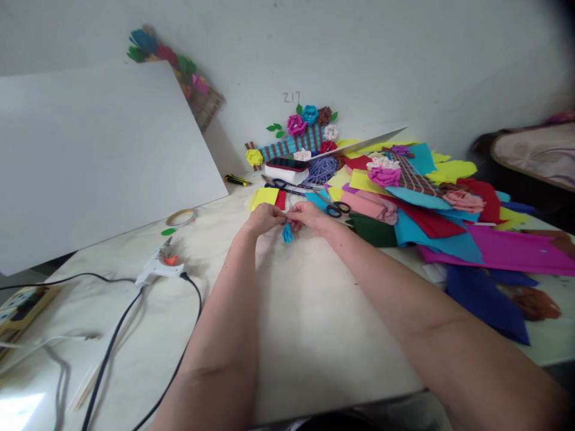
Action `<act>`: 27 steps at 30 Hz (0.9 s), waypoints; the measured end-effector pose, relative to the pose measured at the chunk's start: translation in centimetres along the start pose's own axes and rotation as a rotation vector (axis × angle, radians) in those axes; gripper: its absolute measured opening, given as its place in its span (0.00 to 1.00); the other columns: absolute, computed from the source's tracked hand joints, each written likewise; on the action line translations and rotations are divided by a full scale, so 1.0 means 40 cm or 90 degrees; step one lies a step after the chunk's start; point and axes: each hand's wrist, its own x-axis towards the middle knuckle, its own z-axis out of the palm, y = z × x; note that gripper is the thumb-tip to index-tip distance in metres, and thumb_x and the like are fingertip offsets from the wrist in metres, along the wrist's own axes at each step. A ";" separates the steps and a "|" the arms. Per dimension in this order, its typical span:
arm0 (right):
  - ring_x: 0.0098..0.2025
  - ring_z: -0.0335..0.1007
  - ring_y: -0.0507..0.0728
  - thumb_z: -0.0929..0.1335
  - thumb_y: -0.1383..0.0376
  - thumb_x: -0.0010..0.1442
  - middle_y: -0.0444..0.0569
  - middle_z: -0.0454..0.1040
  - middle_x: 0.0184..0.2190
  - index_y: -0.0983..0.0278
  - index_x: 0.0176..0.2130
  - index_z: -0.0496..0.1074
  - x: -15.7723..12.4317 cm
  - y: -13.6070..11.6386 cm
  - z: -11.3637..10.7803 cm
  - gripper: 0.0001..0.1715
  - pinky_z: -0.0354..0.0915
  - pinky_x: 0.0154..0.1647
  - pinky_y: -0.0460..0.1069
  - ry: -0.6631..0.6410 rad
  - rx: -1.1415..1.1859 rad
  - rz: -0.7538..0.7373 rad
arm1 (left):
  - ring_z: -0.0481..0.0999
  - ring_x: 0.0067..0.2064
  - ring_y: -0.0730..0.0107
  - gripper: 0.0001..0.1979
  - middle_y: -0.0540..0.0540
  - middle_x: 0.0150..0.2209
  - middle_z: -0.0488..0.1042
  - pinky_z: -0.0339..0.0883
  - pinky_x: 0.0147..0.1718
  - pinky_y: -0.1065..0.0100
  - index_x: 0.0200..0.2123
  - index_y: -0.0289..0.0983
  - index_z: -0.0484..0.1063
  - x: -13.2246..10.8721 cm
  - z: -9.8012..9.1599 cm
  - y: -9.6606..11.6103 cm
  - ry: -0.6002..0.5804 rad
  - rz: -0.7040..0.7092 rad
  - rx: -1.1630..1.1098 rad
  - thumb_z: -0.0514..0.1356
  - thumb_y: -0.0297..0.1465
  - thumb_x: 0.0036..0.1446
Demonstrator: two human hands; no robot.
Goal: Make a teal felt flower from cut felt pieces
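Observation:
My left hand [265,218] and my right hand [309,216] meet at the middle of the table, fingers pinched together on a small blue felt piece [287,233] that hangs down between them. Both forearms reach forward from the near edge. Just beyond my hands lie a yellow felt sheet [265,196], a red strip and scissors [335,208] with black handles.
A white glue gun [159,268] with a black cord lies at left, beside a tape ring [181,217]. A large white board [99,161] leans on the wall. Coloured felt sheets [449,233] and felt flowers pile up at right. A phone on a white box [287,169] sits behind.

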 end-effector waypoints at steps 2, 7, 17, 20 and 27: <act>0.14 0.63 0.46 0.70 0.70 0.54 0.41 0.70 0.14 0.67 0.22 0.66 0.002 0.000 0.000 0.12 0.62 0.15 0.41 0.004 -0.003 0.002 | 0.68 0.26 0.74 0.07 0.49 0.22 0.73 0.57 0.25 0.73 0.27 0.34 0.78 -0.002 -0.002 0.004 0.002 -0.004 0.016 0.60 0.29 0.44; 0.14 0.63 0.45 0.70 0.73 0.53 0.41 0.71 0.15 0.68 0.22 0.66 0.005 0.001 0.002 0.11 0.62 0.15 0.40 0.017 -0.002 0.002 | 0.71 0.29 0.72 0.08 0.48 0.27 0.77 0.59 0.26 0.73 0.28 0.35 0.78 -0.008 -0.012 0.017 0.011 -0.010 0.038 0.59 0.30 0.43; 0.18 0.68 0.48 0.72 0.76 0.49 0.45 0.72 0.17 0.68 0.22 0.67 0.003 -0.002 0.005 0.11 0.67 0.21 0.42 0.043 0.054 0.058 | 0.72 0.31 0.69 0.09 0.48 0.27 0.76 0.61 0.27 0.72 0.27 0.36 0.78 -0.019 -0.032 0.046 0.005 -0.028 0.130 0.60 0.31 0.40; 0.18 0.69 0.48 0.71 0.77 0.49 0.45 0.72 0.17 0.68 0.23 0.67 0.004 -0.002 0.005 0.10 0.68 0.21 0.42 0.050 0.063 0.072 | 0.72 0.31 0.68 0.10 0.48 0.27 0.76 0.60 0.27 0.72 0.28 0.37 0.78 -0.025 -0.036 0.059 0.001 -0.031 0.171 0.60 0.31 0.40; 0.19 0.69 0.49 0.70 0.79 0.48 0.44 0.72 0.16 0.68 0.22 0.67 0.007 0.003 0.004 0.11 0.69 0.22 0.42 0.041 0.077 0.068 | 0.70 0.28 0.72 0.07 0.49 0.25 0.74 0.60 0.25 0.73 0.26 0.36 0.75 -0.019 -0.031 0.034 -0.050 -0.013 0.111 0.59 0.30 0.39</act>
